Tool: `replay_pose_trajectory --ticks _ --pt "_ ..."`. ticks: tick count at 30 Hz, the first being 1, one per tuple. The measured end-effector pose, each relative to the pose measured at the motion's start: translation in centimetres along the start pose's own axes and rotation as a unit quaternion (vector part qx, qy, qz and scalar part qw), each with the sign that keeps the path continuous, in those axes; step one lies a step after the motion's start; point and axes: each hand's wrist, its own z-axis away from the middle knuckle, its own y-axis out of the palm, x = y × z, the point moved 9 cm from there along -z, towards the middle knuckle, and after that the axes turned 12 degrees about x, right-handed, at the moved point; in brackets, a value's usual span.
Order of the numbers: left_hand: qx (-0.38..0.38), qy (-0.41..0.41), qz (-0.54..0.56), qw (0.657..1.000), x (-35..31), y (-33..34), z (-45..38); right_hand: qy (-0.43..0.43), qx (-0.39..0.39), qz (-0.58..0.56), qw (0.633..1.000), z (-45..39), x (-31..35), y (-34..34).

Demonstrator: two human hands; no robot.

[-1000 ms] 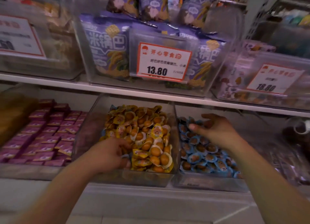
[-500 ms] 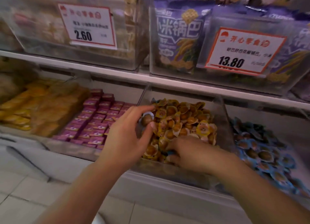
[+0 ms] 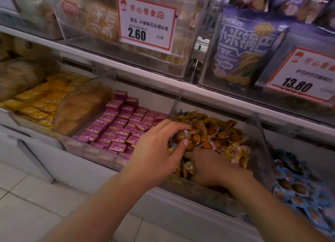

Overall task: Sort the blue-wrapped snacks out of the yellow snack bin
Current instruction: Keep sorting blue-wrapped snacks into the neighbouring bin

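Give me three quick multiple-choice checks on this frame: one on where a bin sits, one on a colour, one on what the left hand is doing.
1. Which bin sits directly left of the yellow snack bin?
A. pink-wrapped snack bin
B. blue-wrapped snack bin
C. purple bag bin

2. What colour edges the wrapper of the snack in the left hand?
A. yellow
B. pale blue
C. pink

3. What is the left hand doing?
A. lying flat on the shelf
B. pinching one snack in its fingers
C. hanging empty

Answers:
1 A: the pink-wrapped snack bin borders it on the left, while the blue-wrapped snack bin is on its right.
2 B: a pale blue rim shows beside the brown snack.
3 B: thumb and fingers close round it above the bin, while the right hand digs in the pile.
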Motion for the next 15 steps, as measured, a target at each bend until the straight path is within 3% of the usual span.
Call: replay_pose_trajectory --ticks 5,9,12,15 --pt "-0.009 -0.001 0.006 1.000 -0.3 0.0 -0.1 -0.012 -0.031 -0.029 0.999 -0.7 0.5 -0.5" --pt "-0.028 -0.008 0.018 0.999 -0.2 -0.1 -0.2 -0.052 -0.069 -0.205 0.975 0.2 -0.1 -1.6" --pt "-0.045 -0.015 0.035 0.998 -0.1 0.0 -0.2 -0.093 -0.112 -0.360 0.922 1.5 -1.2 -3.5" --pt "-0.039 -0.019 0.029 0.999 -0.5 1.0 -0.2 -0.089 -0.151 -0.534 0.827 3.2 -3.4 -4.6"
